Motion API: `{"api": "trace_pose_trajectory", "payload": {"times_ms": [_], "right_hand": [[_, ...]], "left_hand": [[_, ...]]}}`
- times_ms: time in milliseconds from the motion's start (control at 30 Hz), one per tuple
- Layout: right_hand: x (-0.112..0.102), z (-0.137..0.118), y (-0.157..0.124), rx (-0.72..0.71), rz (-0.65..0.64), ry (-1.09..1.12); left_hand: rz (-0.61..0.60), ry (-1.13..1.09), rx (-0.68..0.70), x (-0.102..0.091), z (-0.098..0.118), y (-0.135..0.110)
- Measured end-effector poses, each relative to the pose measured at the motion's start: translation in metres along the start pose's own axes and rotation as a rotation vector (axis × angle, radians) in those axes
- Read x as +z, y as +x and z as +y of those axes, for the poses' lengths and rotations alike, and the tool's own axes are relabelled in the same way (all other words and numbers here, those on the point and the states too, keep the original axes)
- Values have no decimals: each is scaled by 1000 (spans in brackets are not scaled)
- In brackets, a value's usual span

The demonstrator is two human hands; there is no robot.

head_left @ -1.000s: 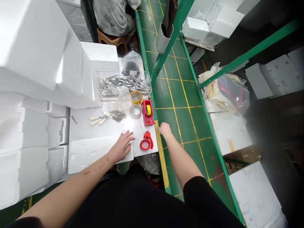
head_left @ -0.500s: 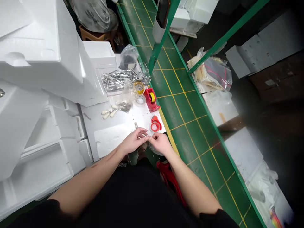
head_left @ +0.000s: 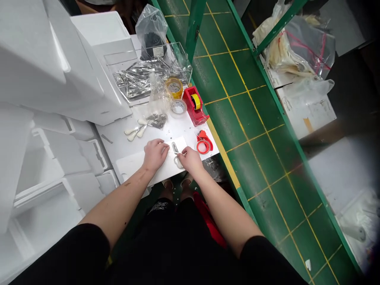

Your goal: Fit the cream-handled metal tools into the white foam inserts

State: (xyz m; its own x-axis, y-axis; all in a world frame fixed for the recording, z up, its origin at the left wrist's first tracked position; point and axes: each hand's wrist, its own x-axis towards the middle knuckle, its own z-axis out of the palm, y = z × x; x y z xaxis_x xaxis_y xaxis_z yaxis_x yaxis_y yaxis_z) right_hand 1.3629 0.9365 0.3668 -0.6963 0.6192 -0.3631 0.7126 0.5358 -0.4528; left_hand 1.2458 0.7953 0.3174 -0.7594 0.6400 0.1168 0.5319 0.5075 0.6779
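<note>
My left hand (head_left: pixel 155 156) rests on the white tabletop, its fingers curled together; whatever they hold, if anything, is too small to make out. Close by on the right, my right hand (head_left: pixel 190 160) is closed in a pinch around something small and pale. Between the two hands lies a slim grey metal piece with a long looped end (head_left: pixel 174 147). A pale ring-shaped piece (head_left: pixel 178 162) shows just under my right fingertips. To the right sits a red hand tape dispenser (head_left: pixel 204 142). White-handled metal tools (head_left: pixel 139 130) lie beyond my left hand.
Behind are a red desktop tape dispenser (head_left: pixel 195 107), tape rolls (head_left: pixel 173 88) and a clear tray of metal parts (head_left: pixel 130 85). White foam boxes (head_left: pixel 97 85) crowd the left. A green-framed belt with yellow lines (head_left: pixel 252 118) runs along the right.
My hands have moved from in front of the table edge up onto the tabletop, and they are now apart. The view has tipped downward and come nearer the table.
</note>
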Motion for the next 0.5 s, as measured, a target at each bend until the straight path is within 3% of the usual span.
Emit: {"api": "trace_pose_trajectory", "payload": {"times_ms": [100, 167, 233, 300, 367, 500], "right_hand": [[2, 0, 9, -13, -6, -101], [1, 1, 10, -23, -9, -143], [0, 3, 11, -40, -16, -168], [-2, 5, 11, -57, -32, -182], [-4, 7, 13, -63, -47, -188], [-10, 6, 18, -50, -92, -220]], "left_hand": [[41, 44, -13, 6, -1, -10], [51, 27, 53, 5, 6, -23], [-66, 51, 189, 6, 14, -39], [-263, 128, 303, 11, 20, -54], [-395, 206, 334, 19, 22, -65], [-417, 256, 318, 27, 16, -70]]}}
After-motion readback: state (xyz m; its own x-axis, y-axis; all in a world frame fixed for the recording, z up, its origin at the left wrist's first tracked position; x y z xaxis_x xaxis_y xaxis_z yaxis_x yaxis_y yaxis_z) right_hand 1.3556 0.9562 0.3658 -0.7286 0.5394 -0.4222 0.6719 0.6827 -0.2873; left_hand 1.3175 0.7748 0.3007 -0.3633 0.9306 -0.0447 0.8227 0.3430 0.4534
